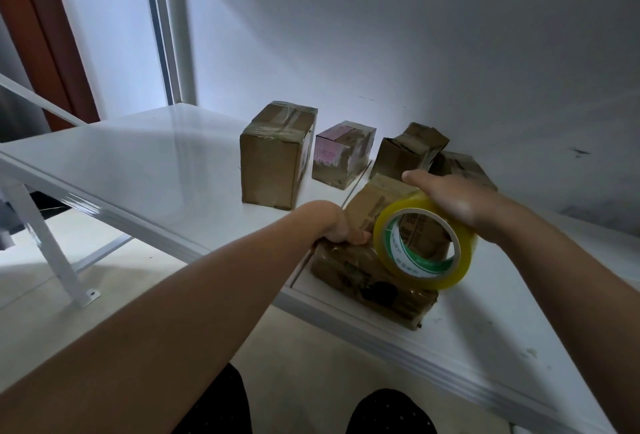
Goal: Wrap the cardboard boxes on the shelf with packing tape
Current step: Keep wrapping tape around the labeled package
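Head view: left hand [337,226] grips near box [372,271] edge; right hand [450,200] grasps tape roll [424,239] above box

Count on white shelf [138,170]: cardboard boxes [273,156], six visible. Tape roll [424,238], one, yellowish, green-white core. Hands, two: left hand [337,226], right hand [450,196].

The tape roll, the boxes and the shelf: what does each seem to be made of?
Tape roll: glossy, see-through yellowish plastic film, wound on a core with a green-and-white printed inner face.
Boxes, such as the tall one: matte brown cardboard; shiny bands suggest clear tape already on it.
Shelf: probably white-painted metal, smooth and slightly reflective.
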### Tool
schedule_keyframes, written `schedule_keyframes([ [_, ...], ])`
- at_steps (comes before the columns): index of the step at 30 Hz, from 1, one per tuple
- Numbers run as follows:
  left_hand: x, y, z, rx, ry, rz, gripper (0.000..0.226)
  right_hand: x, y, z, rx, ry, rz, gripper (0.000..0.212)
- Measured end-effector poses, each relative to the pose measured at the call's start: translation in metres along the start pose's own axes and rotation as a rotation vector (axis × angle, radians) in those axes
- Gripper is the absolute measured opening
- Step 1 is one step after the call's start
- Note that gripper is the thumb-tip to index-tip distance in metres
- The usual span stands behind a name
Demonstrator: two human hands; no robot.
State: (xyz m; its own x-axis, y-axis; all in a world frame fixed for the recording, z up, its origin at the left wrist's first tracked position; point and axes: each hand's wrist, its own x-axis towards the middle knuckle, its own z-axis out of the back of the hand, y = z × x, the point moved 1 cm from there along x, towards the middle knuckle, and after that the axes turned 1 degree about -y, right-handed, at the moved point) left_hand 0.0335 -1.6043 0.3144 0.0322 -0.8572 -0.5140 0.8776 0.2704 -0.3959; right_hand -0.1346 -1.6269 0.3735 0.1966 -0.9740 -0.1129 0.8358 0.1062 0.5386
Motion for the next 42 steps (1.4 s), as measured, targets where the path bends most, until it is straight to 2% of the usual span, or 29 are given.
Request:
schedule_keyframes([
  [3, -0.001, 0.005, 0.0, 0.021, -0.028, -0.048, 0.068, 0.001, 0.001, 0.0, 0.0, 0.014, 0.009, 0.071],
  [6, -0.009, 0.024, 0.007, -0.2, 0.057, -0.02, 0.067, 0.0, -0.002, 0.002, 0.007, 0.013, 0.019, 0.069],
  [9, -0.011, 0.036, 0.011, -0.321, 0.12, 0.008, 0.055, 0.0, -0.004, 0.003, 0.024, 0.016, 0.019, 0.069],
  [12, -0.005, 0.032, 0.009, -0.269, 0.044, 0.005, 0.043, 0.001, -0.003, 0.002, 0.012, 0.012, 0.022, 0.07],
  [16, -0.004, 0.023, 0.006, -0.182, -0.003, 0.01, 0.043, 0.001, -0.003, 0.002, 0.01, 0.002, 0.024, 0.07],
  [21, -0.003, 0.03, 0.011, -0.364, 0.026, 0.03, 0.059, 0.0, -0.006, 0.004, -0.007, -0.007, 0.014, 0.072],
  [26, 0.006, 0.029, 0.004, -0.314, -0.002, 0.016, 0.051, -0.001, -0.003, 0.002, 0.037, 0.035, 0.042, 0.074],
  [29, 0.004, 0.028, 0.003, -0.308, 0.013, 0.021, 0.055, -0.014, -0.007, 0.008, 0.182, 0.173, 0.073, 0.08],
  [32, 0.001, 0.028, 0.003, -0.339, 0.014, 0.025, 0.046, -0.029, -0.028, 0.008, 0.504, 0.352, 0.127, 0.056],
  [34, -0.003, 0.025, 0.009, -0.333, 0.026, 0.032, 0.037, -0.032, -0.044, 0.003, 0.592, 0.362, 0.183, 0.057],
  [36, -0.005, 0.016, 0.015, -0.345, -0.022, 0.021, 0.031, -0.031, -0.051, -0.001, 0.626, 0.363, 0.206, 0.068],
  [39, 0.001, -0.005, 0.002, -0.328, -0.188, -0.042, 0.042, -0.03, -0.053, -0.003, 0.765, 0.364, 0.156, 0.089],
  [41, 0.009, -0.01, -0.018, -0.103, -0.468, 0.021, 0.051, -0.029, -0.053, -0.006, 0.843, 0.376, 0.126, 0.091],
  [42, 0.01, -0.01, -0.027, 0.007, -0.6, 0.053, 0.048, -0.031, -0.052, -0.007, 0.838, 0.386, 0.108, 0.088],
])
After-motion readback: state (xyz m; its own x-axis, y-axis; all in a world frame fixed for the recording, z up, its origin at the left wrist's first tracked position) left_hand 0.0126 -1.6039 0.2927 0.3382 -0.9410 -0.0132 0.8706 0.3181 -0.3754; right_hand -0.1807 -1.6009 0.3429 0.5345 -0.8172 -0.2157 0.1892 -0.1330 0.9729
